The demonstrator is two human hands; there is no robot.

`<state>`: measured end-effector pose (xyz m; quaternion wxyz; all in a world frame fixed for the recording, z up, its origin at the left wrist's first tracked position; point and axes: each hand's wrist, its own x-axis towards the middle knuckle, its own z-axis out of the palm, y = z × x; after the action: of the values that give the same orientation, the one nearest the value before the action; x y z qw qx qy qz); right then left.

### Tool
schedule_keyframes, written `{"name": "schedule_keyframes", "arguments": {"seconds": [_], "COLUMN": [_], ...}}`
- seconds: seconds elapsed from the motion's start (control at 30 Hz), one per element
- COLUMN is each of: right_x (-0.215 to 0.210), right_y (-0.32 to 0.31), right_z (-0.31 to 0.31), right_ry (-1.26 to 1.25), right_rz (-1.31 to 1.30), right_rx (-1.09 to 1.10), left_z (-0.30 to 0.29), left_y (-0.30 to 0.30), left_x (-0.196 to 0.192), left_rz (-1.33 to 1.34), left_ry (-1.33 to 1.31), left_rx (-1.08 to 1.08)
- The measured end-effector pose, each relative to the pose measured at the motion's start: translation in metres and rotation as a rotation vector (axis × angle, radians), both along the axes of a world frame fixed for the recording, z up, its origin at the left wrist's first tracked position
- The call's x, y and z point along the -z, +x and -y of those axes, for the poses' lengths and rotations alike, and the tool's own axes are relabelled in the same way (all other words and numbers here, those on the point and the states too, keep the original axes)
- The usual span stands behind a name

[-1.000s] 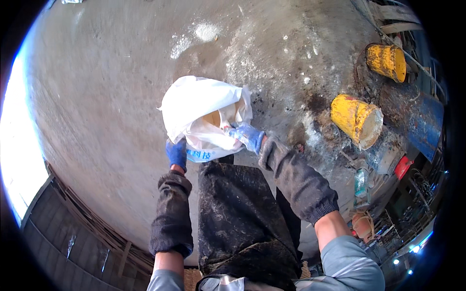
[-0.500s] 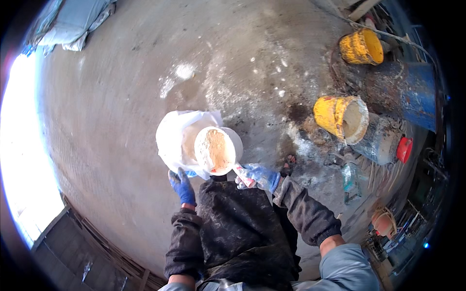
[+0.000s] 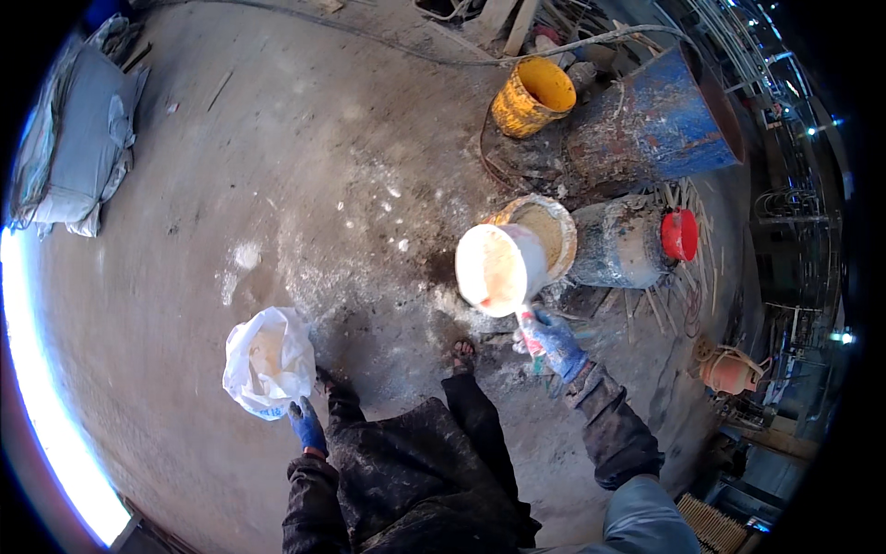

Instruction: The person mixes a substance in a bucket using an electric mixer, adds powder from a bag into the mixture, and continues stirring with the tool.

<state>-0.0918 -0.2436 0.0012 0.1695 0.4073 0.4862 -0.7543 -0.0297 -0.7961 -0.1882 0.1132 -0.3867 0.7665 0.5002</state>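
My right hand [image 3: 555, 345], in a blue-and-white work glove, is closed round the red-and-white handle of a white scoop [image 3: 532, 268]. The scoop is a deep round tub holding pale yellowish powder, raised to the right. Behind it, and partly covered by it, stands a yellow bucket [image 3: 568, 222] with a crusted rim and tan powder inside. My left hand [image 3: 307, 426], in a blue glove, is beside the lower edge of a white plastic sack [image 3: 242, 365], fingers stretched out; whether they touch it I cannot tell. The sack stands open on the floor with pale powder in it.
A second yellow bucket [image 3: 517, 113] stands farther back. Beside it are a rusty blue drum [image 3: 669, 120] and a dirty grey barrel [image 3: 618, 245] with a red container [image 3: 679, 234] at its end. A cable [image 3: 406, 51] crosses the far floor. Wrapped bundles [image 3: 88, 138] lie far left.
My right hand has carried the powder-filled scoop from over the sack to the right, in front of the yellow bucket. My view has turned right. The left hand stays beside the sack.
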Motion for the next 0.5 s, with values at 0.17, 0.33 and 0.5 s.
{"name": "schedule_keyframes", "arguments": {"seconds": [0.17, 0.33, 0.5], "right_x": [0.065, 0.103, 0.128], "right_y": [0.018, 0.01, 0.024], "right_z": [-0.099, -0.143, -0.158], "right_ry": [0.978, 1.37, 1.482], "right_rz": [-0.112, 0.082, 0.051], "right_rx": [-0.156, -0.302, -0.274], "left_z": [-0.069, -0.087, -0.081], "left_y": [-0.008, 0.017, 0.057], "left_x": [-0.042, -0.064, -0.042], "left_rz": [0.01, 0.091, 0.098], "left_ry": [-0.063, -0.071, -0.026], "left_rx": [0.135, 0.123, 0.019]}}
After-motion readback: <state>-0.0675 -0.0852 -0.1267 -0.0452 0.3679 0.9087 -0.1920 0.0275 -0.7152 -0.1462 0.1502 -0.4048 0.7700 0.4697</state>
